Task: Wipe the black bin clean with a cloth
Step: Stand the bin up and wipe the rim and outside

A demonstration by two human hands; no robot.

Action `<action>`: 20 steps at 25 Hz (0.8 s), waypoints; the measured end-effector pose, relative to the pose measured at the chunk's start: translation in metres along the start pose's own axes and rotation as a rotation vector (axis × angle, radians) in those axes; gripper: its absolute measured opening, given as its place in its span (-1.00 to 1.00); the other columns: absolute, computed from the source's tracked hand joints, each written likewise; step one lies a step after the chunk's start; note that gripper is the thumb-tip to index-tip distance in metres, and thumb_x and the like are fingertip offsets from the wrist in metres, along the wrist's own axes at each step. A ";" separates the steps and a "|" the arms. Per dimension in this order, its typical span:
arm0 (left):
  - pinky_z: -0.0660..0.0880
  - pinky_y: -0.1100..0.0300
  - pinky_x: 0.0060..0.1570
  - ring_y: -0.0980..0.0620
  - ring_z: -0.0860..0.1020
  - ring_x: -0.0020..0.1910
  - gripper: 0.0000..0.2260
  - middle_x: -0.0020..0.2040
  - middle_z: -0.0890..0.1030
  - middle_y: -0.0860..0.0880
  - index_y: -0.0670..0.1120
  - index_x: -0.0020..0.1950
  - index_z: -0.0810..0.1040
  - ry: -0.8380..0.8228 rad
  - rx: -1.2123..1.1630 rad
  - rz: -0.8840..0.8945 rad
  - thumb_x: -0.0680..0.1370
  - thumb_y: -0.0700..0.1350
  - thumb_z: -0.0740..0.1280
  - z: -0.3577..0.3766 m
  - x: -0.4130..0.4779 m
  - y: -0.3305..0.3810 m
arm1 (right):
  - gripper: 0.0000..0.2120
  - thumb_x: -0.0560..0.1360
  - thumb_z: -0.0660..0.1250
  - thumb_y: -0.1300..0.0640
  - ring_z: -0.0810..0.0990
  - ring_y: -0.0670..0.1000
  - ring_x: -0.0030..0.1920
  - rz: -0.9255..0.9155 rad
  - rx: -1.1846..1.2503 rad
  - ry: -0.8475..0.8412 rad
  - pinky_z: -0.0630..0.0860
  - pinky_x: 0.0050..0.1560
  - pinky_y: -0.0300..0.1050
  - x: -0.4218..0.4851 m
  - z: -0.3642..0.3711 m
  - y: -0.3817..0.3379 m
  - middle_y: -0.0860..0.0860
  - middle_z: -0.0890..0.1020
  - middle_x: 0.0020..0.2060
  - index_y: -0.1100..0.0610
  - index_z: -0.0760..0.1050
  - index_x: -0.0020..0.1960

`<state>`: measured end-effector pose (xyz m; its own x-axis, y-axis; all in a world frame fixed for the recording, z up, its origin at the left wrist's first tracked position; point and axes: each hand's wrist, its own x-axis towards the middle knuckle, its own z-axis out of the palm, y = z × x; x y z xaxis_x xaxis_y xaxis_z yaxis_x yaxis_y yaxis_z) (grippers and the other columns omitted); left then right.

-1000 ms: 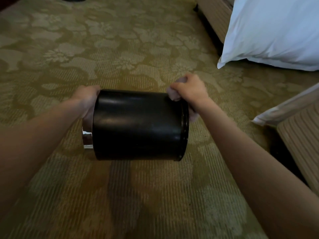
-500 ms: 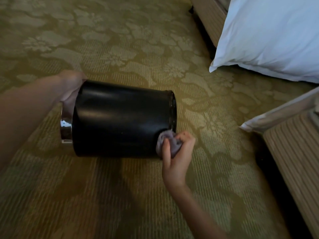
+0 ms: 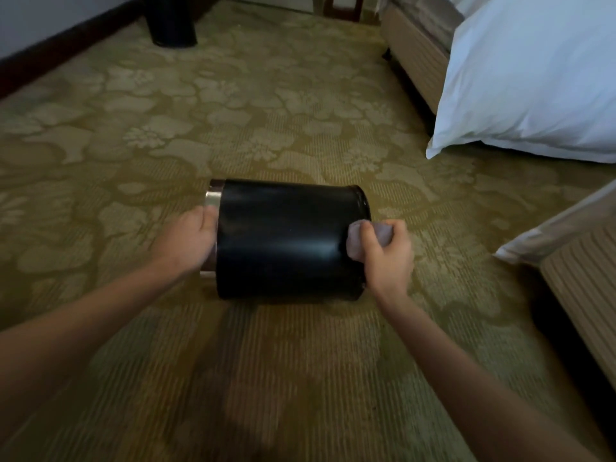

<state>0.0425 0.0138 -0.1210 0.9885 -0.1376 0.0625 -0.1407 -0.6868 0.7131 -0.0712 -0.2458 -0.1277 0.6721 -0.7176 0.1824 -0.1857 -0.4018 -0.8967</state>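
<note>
The black bin [image 3: 286,240] lies on its side, held above the patterned carpet [image 3: 233,105], its long axis running left to right across the view. Its shiny metal rim [image 3: 210,208] points left and its closed base points right.

The left hand [image 3: 186,240] grips the bin at the rim end. Its fingers [image 3: 208,216] curl over the metal band and reach into the mouth, so their tips are hidden inside; the thumb side rests against the outside of the band. The fingers are closed around the rim.

The right hand [image 3: 388,251] is at the base end of the bin, on the near upper part of the wall. Its fingers [image 3: 370,233] are bunched tight around a small greyish-pink cloth [image 3: 361,240], and the cloth is pressed against the black wall just beside the base edge. The cloth sits between the fingers and the bin, with a wad of it showing above the knuckles and another below the thumb.

Beyond the bin to the right, a white pillow [image 3: 533,81] rests with its corner on the carpet, against a bed base [image 3: 415,58]. Far behind the bin to the left, another dark bin [image 3: 173,23] stands upright near the wall.
</note>
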 end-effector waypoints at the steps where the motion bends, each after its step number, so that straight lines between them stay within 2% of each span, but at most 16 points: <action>1: 0.32 0.07 -0.12 -0.10 0.47 -0.23 -0.59 -0.25 0.54 -0.10 -0.10 -0.26 0.44 -0.004 0.004 0.026 0.69 -0.01 0.00 -0.004 0.008 0.008 | -0.79 0.54 0.35 -0.09 0.60 -0.02 -0.09 0.016 -0.033 -0.007 0.56 0.03 0.06 0.014 -0.003 -0.006 -0.09 0.60 -0.16 0.05 0.49 -0.01; 4: 0.36 0.05 -0.16 -0.21 0.54 -0.23 -0.52 -0.35 0.57 -0.19 -0.15 -0.39 0.47 -0.056 0.004 -0.057 0.66 -0.05 0.03 -0.011 0.035 0.018 | -0.74 0.49 0.36 -0.12 0.61 0.08 -0.02 0.088 -0.229 -0.216 0.49 -0.03 -0.02 0.057 -0.010 -0.023 -0.04 0.62 -0.14 0.07 0.53 0.00; 5: 0.35 0.06 -0.15 -0.24 0.55 -0.19 -0.52 -0.31 0.59 -0.25 -0.17 -0.40 0.48 -0.075 0.025 -0.102 0.65 -0.07 0.04 -0.011 0.038 0.010 | -0.72 0.48 0.37 -0.12 0.61 0.10 -0.01 0.115 -0.255 -0.307 0.49 -0.03 -0.03 0.068 -0.005 -0.031 -0.01 0.62 -0.11 0.08 0.53 0.01; 7: 0.39 0.00 -0.07 -0.29 0.55 -0.05 -0.58 -0.10 0.61 -0.35 -0.22 -0.27 0.53 -0.077 0.042 -0.199 0.63 -0.05 0.06 -0.010 0.037 -0.003 | -0.73 0.47 0.36 -0.12 0.59 0.10 0.00 0.102 -0.336 -0.386 0.46 -0.05 -0.05 0.079 0.013 -0.043 0.02 0.61 -0.07 0.07 0.50 -0.01; 9: 0.45 -0.08 0.05 -0.32 0.56 0.00 -0.60 -0.06 0.60 -0.35 -0.23 -0.18 0.56 -0.052 -0.069 -0.287 0.59 0.01 0.08 -0.008 0.044 -0.011 | -0.76 0.50 0.31 -0.13 0.55 0.10 0.02 0.012 -0.460 -0.327 0.39 -0.06 -0.05 0.079 0.036 -0.048 0.01 0.56 -0.03 0.02 0.43 0.01; 11: 0.45 -0.02 -0.10 -0.28 0.56 -0.15 -0.67 -0.17 0.59 -0.30 -0.20 -0.21 0.55 -0.043 -0.183 -0.375 0.54 -0.01 0.13 -0.006 0.055 -0.008 | -0.72 0.55 0.26 -0.14 0.56 0.12 0.06 -0.099 -0.499 -0.231 0.40 -0.03 -0.02 0.075 0.047 -0.043 0.03 0.56 0.05 0.04 0.41 0.11; 12: 0.42 0.00 -0.18 -0.23 0.53 -0.24 -0.71 -0.22 0.56 -0.27 -0.19 -0.20 0.55 -0.044 -0.221 -0.415 0.51 -0.04 0.15 -0.004 0.060 -0.006 | -0.69 0.56 0.25 -0.15 0.57 0.11 0.05 -0.153 -0.476 -0.195 0.43 -0.01 0.00 0.071 0.047 -0.038 0.04 0.56 0.07 0.05 0.41 0.14; 14: 0.37 0.04 -0.25 -0.14 0.50 -0.29 -0.77 -0.27 0.51 -0.22 -0.19 -0.18 0.57 -0.056 -0.285 -0.455 0.49 -0.11 0.17 -0.005 0.067 -0.003 | -0.71 0.57 0.23 -0.20 0.56 -0.02 -0.06 -0.240 -0.335 -0.124 0.48 -0.08 -0.01 0.058 0.040 -0.018 -0.01 0.54 0.01 0.00 0.39 0.11; 16: 0.37 0.12 -0.30 -0.10 0.48 -0.30 -0.79 -0.32 0.48 -0.14 -0.16 -0.27 0.52 -0.067 -0.353 -0.511 0.52 -0.17 0.17 -0.005 0.072 -0.001 | -0.77 0.59 0.21 -0.24 0.52 -0.17 -0.12 -0.315 -0.202 -0.062 0.47 -0.16 -0.16 0.026 0.027 0.014 -0.12 0.51 -0.04 -0.11 0.37 0.09; 18: 0.36 0.14 -0.38 -0.05 0.44 -0.38 -0.75 -0.36 0.43 -0.09 -0.12 -0.31 0.41 -0.101 -0.461 -0.584 0.57 -0.18 0.12 -0.006 0.079 0.002 | -0.83 0.60 0.22 -0.24 0.56 -0.16 -0.11 -0.290 -0.054 -0.105 0.50 -0.18 -0.26 -0.020 0.016 0.057 -0.18 0.51 -0.07 -0.19 0.35 0.09; 20: 0.39 0.12 -0.35 -0.04 0.44 -0.38 -0.73 -0.36 0.43 -0.09 -0.10 -0.27 0.39 -0.159 -0.526 -0.607 0.60 -0.17 0.06 -0.005 0.087 0.002 | -0.83 0.54 0.19 -0.26 0.59 -0.10 -0.10 -0.145 -0.105 -0.210 0.56 -0.17 -0.16 -0.065 0.013 0.105 -0.13 0.52 -0.07 -0.22 0.32 0.03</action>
<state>0.1285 0.0044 -0.1103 0.8593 0.0237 -0.5109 0.4994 -0.2549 0.8280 -0.1251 -0.2342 -0.2387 0.8290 -0.5192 0.2079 -0.1428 -0.5559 -0.8189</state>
